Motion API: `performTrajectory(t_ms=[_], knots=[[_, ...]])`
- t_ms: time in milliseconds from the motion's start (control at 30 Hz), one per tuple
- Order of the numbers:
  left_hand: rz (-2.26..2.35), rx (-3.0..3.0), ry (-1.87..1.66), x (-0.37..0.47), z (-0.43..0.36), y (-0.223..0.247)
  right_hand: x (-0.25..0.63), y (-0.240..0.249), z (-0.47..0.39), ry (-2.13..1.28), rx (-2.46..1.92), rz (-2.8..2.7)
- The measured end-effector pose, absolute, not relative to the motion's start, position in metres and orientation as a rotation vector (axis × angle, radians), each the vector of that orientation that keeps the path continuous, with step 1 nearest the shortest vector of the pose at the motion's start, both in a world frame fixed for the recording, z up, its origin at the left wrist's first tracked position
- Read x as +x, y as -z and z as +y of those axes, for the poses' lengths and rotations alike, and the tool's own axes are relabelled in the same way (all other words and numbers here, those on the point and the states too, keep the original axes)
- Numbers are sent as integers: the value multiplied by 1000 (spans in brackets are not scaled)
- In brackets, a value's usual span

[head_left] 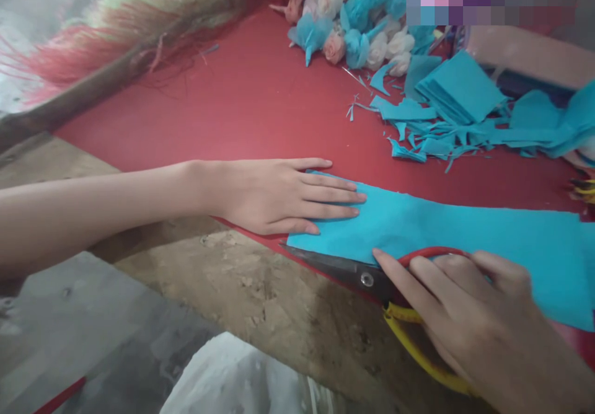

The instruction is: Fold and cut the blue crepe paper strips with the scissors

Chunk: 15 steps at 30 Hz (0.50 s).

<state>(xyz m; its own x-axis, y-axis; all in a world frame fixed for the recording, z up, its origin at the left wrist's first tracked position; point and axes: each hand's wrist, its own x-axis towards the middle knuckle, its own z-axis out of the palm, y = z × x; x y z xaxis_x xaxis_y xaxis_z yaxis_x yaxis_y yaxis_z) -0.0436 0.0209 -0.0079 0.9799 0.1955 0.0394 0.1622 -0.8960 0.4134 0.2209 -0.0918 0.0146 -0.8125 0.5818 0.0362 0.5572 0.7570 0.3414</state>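
My left hand (pixel 283 194) lies flat, its fingers stretched out over the left end of a long strip of bright blue paper (pixel 465 231). In my right hand (pixel 478 321) is a pair of scissors (pixel 339 268) with one red and one yellow handle. Their dark blades point left along the strip's near edge, and the blades look closed together. The tip reaches the strip's near left corner, just below my left thumb. My right index finger stretches along the scissors near the pivot. The strip's right end runs past the frame edge.
A red sheet (pixel 223 116) covers the wooden table (pixel 242 284). Beyond the strip lie blue scraps (pixel 418 135) and a stack of blue squares (pixel 460 85). Blue, pink and white paper flowers (pixel 356 48) are heaped farther back. A broom-like bundle of bristles (pixel 121 36) lies at upper left.
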Motion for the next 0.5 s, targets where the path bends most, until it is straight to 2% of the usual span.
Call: performTrajectory(t_ms=[500], knots=[[224,2760,-97,-44,22,9,214,-16,-82,-454,886,2959]])
